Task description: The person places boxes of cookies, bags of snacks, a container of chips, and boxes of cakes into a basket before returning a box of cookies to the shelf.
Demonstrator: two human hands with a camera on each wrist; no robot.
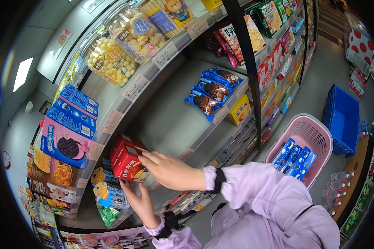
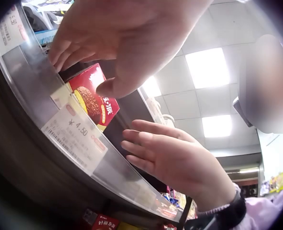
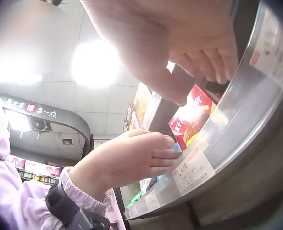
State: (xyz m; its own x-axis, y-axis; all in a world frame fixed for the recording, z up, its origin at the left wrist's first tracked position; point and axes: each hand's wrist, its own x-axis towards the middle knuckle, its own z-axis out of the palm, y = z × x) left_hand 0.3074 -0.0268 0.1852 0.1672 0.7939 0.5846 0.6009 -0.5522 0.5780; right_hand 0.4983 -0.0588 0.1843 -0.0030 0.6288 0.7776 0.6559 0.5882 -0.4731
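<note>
Red snack boxes (image 1: 129, 161), printed with a round filled pie, stand together on the middle shelf (image 1: 162, 120). My right hand (image 1: 170, 171) is at their side, fingers extended, fingertips right at the box edge. On the opposite side my left hand (image 1: 140, 204) has its fingers straight and thumb raised, with fingertips near the lower corner. In the left wrist view, the front red box (image 2: 94, 93) shows between the left hand (image 2: 127, 43) and the right hand (image 2: 172, 155). The right wrist view shows the same box (image 3: 191, 117) behind the shelf lip.
Blue-wrapped cookies (image 1: 212, 91) lie farther along this shelf. Blue and yellow snack bags (image 1: 110, 191) sit beside the red boxes. Clear candy jars (image 1: 111, 60) and blue-pink cookie boxes (image 1: 68, 128) stand above. A pink basket (image 1: 320, 128) with blue packs and a blue crate (image 1: 340, 118) stand behind.
</note>
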